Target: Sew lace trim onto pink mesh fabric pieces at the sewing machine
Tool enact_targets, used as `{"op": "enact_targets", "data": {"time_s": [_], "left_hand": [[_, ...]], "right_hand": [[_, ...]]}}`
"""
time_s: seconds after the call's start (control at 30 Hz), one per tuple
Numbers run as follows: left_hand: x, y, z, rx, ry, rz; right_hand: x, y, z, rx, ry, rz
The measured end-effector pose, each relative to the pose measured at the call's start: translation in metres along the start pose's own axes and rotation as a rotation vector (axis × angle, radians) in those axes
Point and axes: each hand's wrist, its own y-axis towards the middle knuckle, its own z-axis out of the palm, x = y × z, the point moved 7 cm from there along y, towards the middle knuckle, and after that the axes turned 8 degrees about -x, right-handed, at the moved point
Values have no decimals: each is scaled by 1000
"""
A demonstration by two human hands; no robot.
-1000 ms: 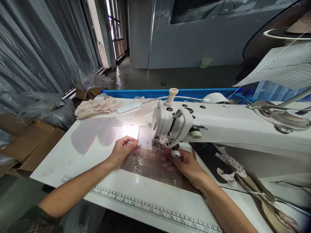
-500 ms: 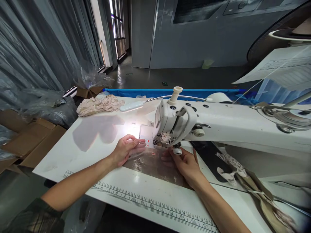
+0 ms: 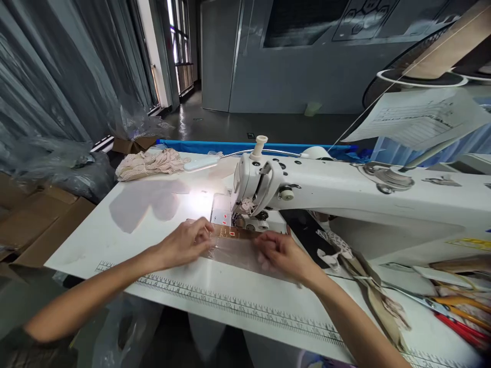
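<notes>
A strip of sheer brownish fabric (image 3: pixel 240 254) lies on the white table just in front of the sewing machine (image 3: pixel 255 189). Its far edge looks darker, near the presser foot, with a small red mark showing there. My left hand (image 3: pixel 187 243) is closed at the fabric's left end, fingers curled with the tips on it. At the right end, my right hand (image 3: pixel 282 254) pinches the far edge, slightly blurred. Beyond the fabric, the metal needle plate (image 3: pixel 220 204) carries red marks under the bright lamp light.
A bundle of beige lace (image 3: pixel 151 164) and sheer cut pieces (image 3: pixel 146 202) lie at the table's far left. Ruler markings (image 3: pixel 230 306) run along the front edge. Orange- and red-handled scissors (image 3: pixel 456 312) rest at right, near fabric strips (image 3: pixel 368 286). Cardboard boxes (image 3: pixel 42 225) stand left.
The view has turned to the right. My left hand has drawn back from the needle plate to the fabric's left end, its fingers now curled. My right hand has come out from beside the machine head.
</notes>
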Motion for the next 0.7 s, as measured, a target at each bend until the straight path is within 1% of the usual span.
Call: {"op": "enact_targets", "data": {"time_s": [0.03, 0.1, 0.17, 0.23, 0.33, 0.4, 0.5, 0.6, 0.63, 0.67, 0.7], "left_hand": [[2, 10, -7, -98, 130, 93], [10, 26, -10, -162, 308, 204], [17, 34, -9, -182, 423, 303], [18, 35, -8, -214, 500, 411], [15, 30, -5, -248, 531, 538], [10, 25, 2, -212, 516, 583], [0, 21, 19, -127, 430, 597], [-12, 17, 33, -69, 302, 585], [-17, 13, 39, -26, 279, 600], [-22, 7, 47, 42, 262, 629], [-26, -1, 57, 137, 240, 671]], "right_hand": [[4, 12, -6, -113, -154, -51], [11, 29, -15, -299, -436, -89], [16, 36, -20, -401, -580, -83], [16, 36, -23, -426, -608, -71], [9, 26, -23, -388, -620, -86], [6, 16, -21, -351, -613, -138], [5, 4, -16, -331, -604, -221], [5, 2, -10, -333, -611, -232], [4, 3, -9, -335, -613, -228], [4, 4, -7, -336, -613, -226], [4, 6, -6, -339, -612, -228]]}}
